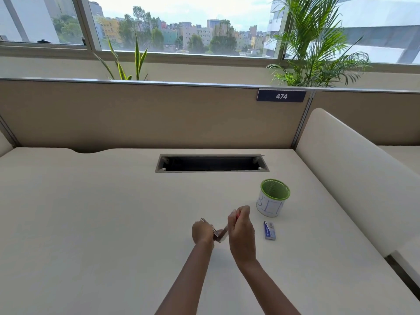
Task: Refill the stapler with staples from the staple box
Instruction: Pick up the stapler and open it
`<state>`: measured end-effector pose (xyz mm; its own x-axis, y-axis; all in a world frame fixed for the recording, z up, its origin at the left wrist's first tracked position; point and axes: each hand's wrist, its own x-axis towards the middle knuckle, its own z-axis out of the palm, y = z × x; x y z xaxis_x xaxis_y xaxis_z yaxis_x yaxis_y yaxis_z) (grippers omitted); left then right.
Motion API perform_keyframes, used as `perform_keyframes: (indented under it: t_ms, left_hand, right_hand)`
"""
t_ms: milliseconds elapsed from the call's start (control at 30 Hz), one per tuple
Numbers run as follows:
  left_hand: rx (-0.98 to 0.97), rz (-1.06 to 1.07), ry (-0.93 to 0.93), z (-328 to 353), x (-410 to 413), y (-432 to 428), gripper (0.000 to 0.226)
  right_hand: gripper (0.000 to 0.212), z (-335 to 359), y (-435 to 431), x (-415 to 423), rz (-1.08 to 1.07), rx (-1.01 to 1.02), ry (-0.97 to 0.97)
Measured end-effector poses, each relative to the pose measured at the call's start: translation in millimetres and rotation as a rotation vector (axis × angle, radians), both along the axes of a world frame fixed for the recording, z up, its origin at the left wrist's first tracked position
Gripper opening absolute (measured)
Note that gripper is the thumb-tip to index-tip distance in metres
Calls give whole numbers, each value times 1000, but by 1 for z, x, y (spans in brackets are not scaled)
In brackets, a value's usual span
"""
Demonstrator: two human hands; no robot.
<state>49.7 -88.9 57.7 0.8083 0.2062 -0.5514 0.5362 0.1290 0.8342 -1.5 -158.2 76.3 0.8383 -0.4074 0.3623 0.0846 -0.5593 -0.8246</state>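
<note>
- Both our forearms (181,280) are reaching in from the bottom edge over the white desk (91,223), w/ the hands meeting approx mid-desk.
- Our left hand (203,231) is gripping one half of the stapler (220,234), fingers curled round it. That half is sticking up & out to the left past the knuckles.
- Our right hand (241,228) is clasping the other half in a fist-like grip, w/ a bit of red showing at the top.
- We're holding the stapler open in a V btwn the 2 hands, hinge end pointing down, low over the desk. We can't tell if it's touching the surface.
- Blue staple box (269,230) is lying flat on the desk just right of our right hand, not touching it. We can't tell if it's open or closed.
- Green mesh cup (271,208) w/ a white paper wrap is standing upright behind the box, near it but apart.
- Dark rectangular cable slot (211,163) is sitting in the desk further back, approx centre.
- Beige partition (136,114) is running along the far edge, carrying a blue plate (281,96) reading 474 at upper right.
- Behind it, a spiky plant (137,62) is rising at left & a palm (318,53) at right, w/ the window (181,30) showing city blocks.
</note>
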Motion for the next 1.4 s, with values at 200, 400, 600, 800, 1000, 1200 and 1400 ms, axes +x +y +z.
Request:
perform_keyframes:
  t_ms: [200, 400, 600, 800, 1000, 1200, 1400]
  left_hand:
    - [-119, 65, -102, 5, 9, 16, 35]
    - [-438, 250, -85, 7, 6, 29, 36]
    - [-517, 198, -99, 6, 7, 35, 33]
    - [-475, 171, -101, 1, 7, 35, 34]
    - [-478, 157, -106, 3, 5, 30, 34]
    - [-362, 53, -95, 7, 3, 25, 35]
    - [-285, -13, -98, 11, 0, 22, 38]
  right_hand:
    - [22, -15, 7, -19, 75, 60, 14]
    - [27, -30, -5, -37, 210, 42, 40]
    - [26, -55, -9, -50, 297, -17, 147]
    - [9, -62, -11, -51, 335, -131, 198]
    - [10, -48, -4, -37, 297, -231, 167]
    - [22, -21, 4, -9, 305, -302, 96]
    - [31, -5, 5, 13, 332, -449, 132]
